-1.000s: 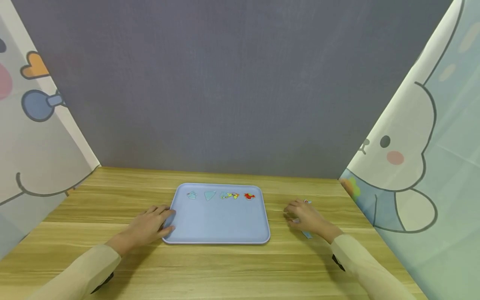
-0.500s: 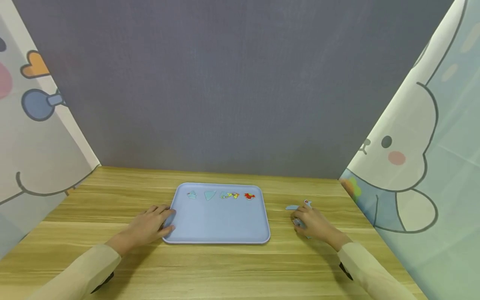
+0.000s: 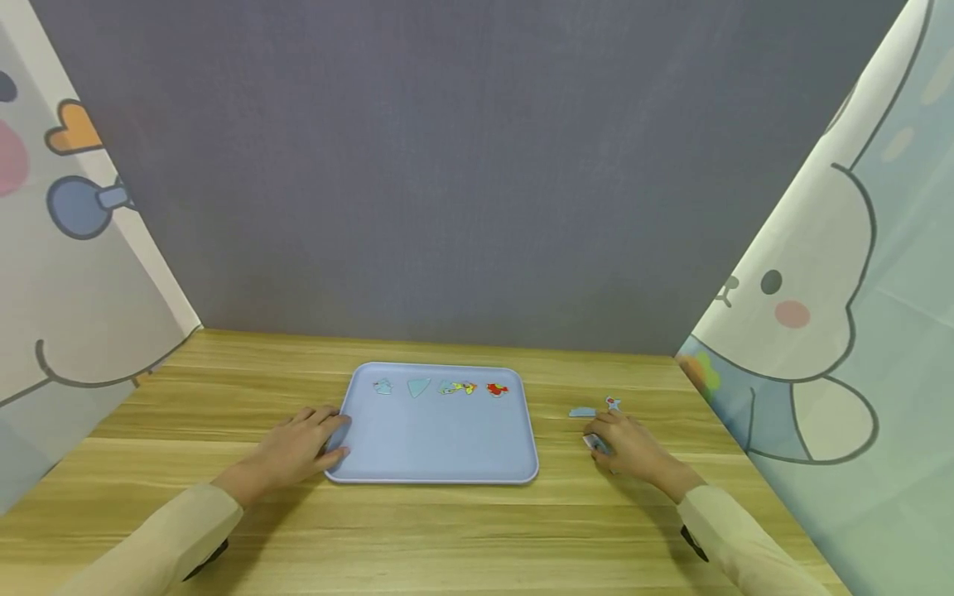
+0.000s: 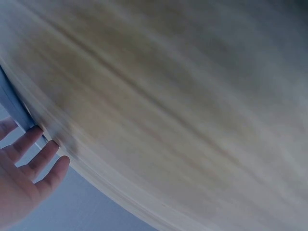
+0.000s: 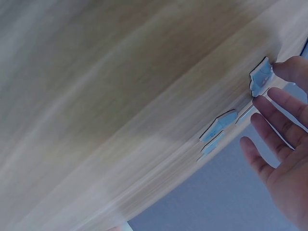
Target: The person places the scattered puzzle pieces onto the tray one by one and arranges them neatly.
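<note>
My left hand (image 3: pixel 298 443) rests at the left rim of a light blue tray (image 3: pixel 440 451), fingers spread loosely and fingertips on the edge. In the left wrist view, the fingers (image 4: pixel 44 156) lie across that rim. To the right of the tray, my right hand (image 3: pixel 624 444) pinches a pale blue puzzle piece (image 3: pixel 596 444) between thumb and fingers, close over the wooden table. The right wrist view shows this piece (image 5: pixel 261 77) between the thumb and the index and middle fingertips, the other fingers held out. The hand covers part of it in the head view.
Beyond the right hand lie a pale blue piece (image 3: pixel 583 411) and a piece with a red mark (image 3: pixel 613 403). Along the tray's far side several pieces form a row, a red one (image 3: pixel 496 389) at the right end. A grey panel (image 3: pixel 447 165) stands behind the table (image 3: pixel 417 538).
My right hand has drawn back slightly to the right, uncovering the pale blue piece beyond it, and its fingers have closed on the nearer piece. The left hand stays at the tray.
</note>
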{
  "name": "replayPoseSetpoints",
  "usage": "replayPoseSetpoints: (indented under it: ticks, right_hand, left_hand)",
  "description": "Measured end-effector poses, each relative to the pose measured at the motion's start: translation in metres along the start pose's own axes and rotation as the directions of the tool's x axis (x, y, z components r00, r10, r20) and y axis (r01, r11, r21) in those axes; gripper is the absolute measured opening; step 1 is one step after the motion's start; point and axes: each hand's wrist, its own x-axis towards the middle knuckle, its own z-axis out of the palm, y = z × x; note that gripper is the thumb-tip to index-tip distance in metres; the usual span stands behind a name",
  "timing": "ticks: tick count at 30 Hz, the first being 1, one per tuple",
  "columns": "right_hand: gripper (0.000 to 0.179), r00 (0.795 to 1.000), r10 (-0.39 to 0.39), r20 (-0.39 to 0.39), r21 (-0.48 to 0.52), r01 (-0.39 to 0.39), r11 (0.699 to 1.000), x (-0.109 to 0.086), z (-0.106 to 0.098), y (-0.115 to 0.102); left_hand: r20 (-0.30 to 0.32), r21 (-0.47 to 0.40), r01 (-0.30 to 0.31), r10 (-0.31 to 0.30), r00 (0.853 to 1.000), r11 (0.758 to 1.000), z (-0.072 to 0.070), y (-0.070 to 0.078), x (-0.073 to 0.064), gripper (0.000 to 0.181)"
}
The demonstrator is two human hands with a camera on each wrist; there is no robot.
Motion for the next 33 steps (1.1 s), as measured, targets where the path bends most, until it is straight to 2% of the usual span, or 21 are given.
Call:
replayPoseSetpoints:
  ticks: [3,8,12,18,27,33]
  right_hand:
    - [0.032,1.0,-0.016,-0.026,0.007,0.016,1.0,-0.0003,0.0006,0.0001]
    - [0.029,0.989,-0.109,-0.101,0.008,0.11,0.994,0.0012,0.0012,0.0007]
    - [0.027,0.986,-0.132,-0.099,0.013,0.134,0.991,0.0025,0.0016,0.0007]
    - [0.025,0.992,-0.116,-0.047,0.028,0.117,0.993,0.0033,0.0027,0.0003]
    - [0.03,0.997,-0.06,-0.044,0.045,0.062,0.997,-0.0009,0.0002,-0.0024]
    - [0.027,0.999,-0.012,-0.03,0.021,0.013,1.0,-0.0031,-0.0002,-0.0036]
  left_hand:
    - [-0.003,0.0,-0.002,0.002,1.0,1.0,-0.0001,0.0004,0.0,0.047]
    - [-0.001,-0.001,-0.001,0.001,1.0,1.0,-0.0009,0.0007,0.0,0.047]
    - [0.003,0.004,0.001,-0.001,1.0,1.0,0.0003,-0.0001,0.0003,0.048]
    - [0.005,0.006,0.003,-0.003,1.0,1.0,0.0014,-0.0009,0.0005,0.048]
    - [0.0,-0.009,-0.003,0.003,1.0,1.0,-0.0004,0.0,-0.0001,0.047]
    - [-0.009,-0.011,-0.011,0.011,1.0,1.0,-0.0002,-0.0008,-0.0006,0.047]
